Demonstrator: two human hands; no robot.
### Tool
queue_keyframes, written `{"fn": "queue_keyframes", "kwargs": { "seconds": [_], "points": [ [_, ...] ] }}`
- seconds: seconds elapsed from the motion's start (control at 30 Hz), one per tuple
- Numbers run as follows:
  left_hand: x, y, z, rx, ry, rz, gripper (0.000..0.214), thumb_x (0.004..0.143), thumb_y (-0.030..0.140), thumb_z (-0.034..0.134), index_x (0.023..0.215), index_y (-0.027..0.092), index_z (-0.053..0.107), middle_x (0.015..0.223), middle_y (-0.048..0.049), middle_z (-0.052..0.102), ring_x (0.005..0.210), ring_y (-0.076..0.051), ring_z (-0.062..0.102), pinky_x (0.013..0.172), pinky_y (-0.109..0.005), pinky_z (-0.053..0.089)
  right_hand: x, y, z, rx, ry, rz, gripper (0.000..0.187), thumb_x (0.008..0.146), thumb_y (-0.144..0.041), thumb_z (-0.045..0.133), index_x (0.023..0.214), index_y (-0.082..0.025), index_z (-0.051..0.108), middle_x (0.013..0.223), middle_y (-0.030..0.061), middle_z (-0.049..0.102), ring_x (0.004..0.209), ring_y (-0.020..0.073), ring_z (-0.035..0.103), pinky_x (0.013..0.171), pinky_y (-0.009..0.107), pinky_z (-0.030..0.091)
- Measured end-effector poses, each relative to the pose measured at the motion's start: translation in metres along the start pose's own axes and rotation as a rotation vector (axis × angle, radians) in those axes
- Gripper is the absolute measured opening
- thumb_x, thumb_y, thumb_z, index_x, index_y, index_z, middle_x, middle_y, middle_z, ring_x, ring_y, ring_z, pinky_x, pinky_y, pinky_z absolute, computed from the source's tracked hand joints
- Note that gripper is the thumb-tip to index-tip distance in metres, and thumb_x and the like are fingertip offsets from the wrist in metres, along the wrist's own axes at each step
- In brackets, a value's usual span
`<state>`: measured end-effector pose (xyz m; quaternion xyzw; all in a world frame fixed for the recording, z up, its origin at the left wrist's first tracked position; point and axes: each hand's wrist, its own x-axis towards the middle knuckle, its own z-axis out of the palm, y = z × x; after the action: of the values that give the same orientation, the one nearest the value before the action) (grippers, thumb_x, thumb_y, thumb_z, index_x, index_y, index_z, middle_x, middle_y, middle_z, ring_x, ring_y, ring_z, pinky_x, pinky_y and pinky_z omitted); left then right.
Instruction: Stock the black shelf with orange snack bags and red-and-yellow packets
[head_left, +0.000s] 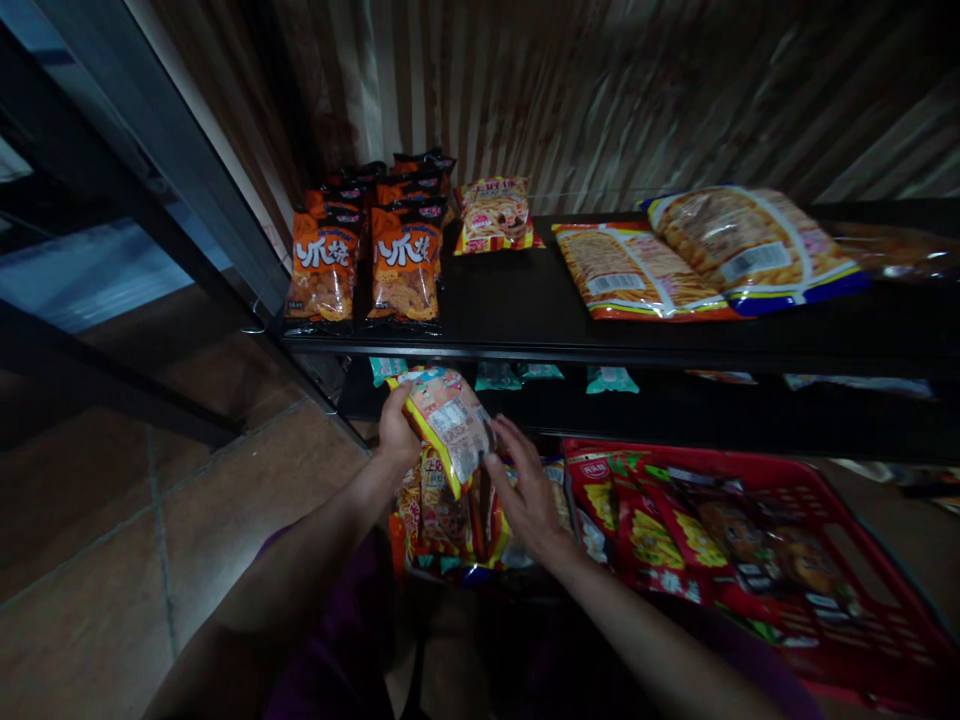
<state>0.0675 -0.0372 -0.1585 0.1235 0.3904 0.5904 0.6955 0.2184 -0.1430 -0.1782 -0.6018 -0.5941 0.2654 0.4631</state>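
A yellow-edged snack bag [454,425] is held tilted in front of the lower shelf, its printed back with a white label facing up. My left hand [397,425] is closed around the bag's left edge. At the bag's right edge is my right hand [529,495], its thumb and fingertips on either side of that edge. Below both hands, a container holds several upright snack bags [442,500]; my right hand hides some of them. On the upper shelf, several orange-and-black snack bags [406,265] stand in two rows, with a yellow-and-pink bag [493,215] beside them.
Two large snack bags [757,245] [637,270] lie on the black upper shelf [495,300]. Small teal packets [611,380] sit on the lower shelf. A red basket [892,600] of packaged snacks stands at the right. Dark metal posts [187,150] rise at the left, above a tiled floor [90,560].
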Motion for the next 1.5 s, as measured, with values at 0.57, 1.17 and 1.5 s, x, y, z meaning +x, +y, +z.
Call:
{"fn": "queue_keyframes", "kwargs": {
  "seconds": [0.57,1.17,1.5],
  "points": [
    [-0.007,0.006,0.002,0.184,-0.266,-0.045,0.035,0.066,0.041,0.074,0.086,0.014,0.069,0.084,-0.0053,0.073,0.080,-0.021,0.067,0.082,-0.033,0.048,0.031,0.037,-0.028,1.137,0.040,0.869,0.028,0.058,-0.021,0.085,0.082,-0.017,0.071,0.076,0.0011,0.074,0.065,0.0144,0.066,0.058,0.025,0.054],
    [-0.016,0.005,0.006,0.266,-0.206,0.002,0.026,0.052,0.031,0.081,0.069,0.014,0.071,0.068,-0.0026,0.069,0.062,-0.013,0.060,0.064,-0.025,0.046,0.034,0.072,-0.024,1.185,0.126,1.053,0.007,0.084,-0.019,0.060,0.085,-0.022,0.067,0.080,0.0010,0.074,0.075,0.0166,0.068,0.071,0.030,0.057],
    [-0.015,-0.003,0.002,0.296,-0.232,0.122,0.022,0.064,0.035,0.076,0.070,0.015,0.069,0.068,0.0009,0.066,0.063,-0.011,0.057,0.066,-0.024,0.044,0.033,0.076,-0.023,1.144,0.144,0.968,0.005,0.079,-0.021,0.063,0.075,-0.022,0.067,0.084,0.0020,0.074,0.079,0.0175,0.067,0.074,0.031,0.055]
  ]
}}
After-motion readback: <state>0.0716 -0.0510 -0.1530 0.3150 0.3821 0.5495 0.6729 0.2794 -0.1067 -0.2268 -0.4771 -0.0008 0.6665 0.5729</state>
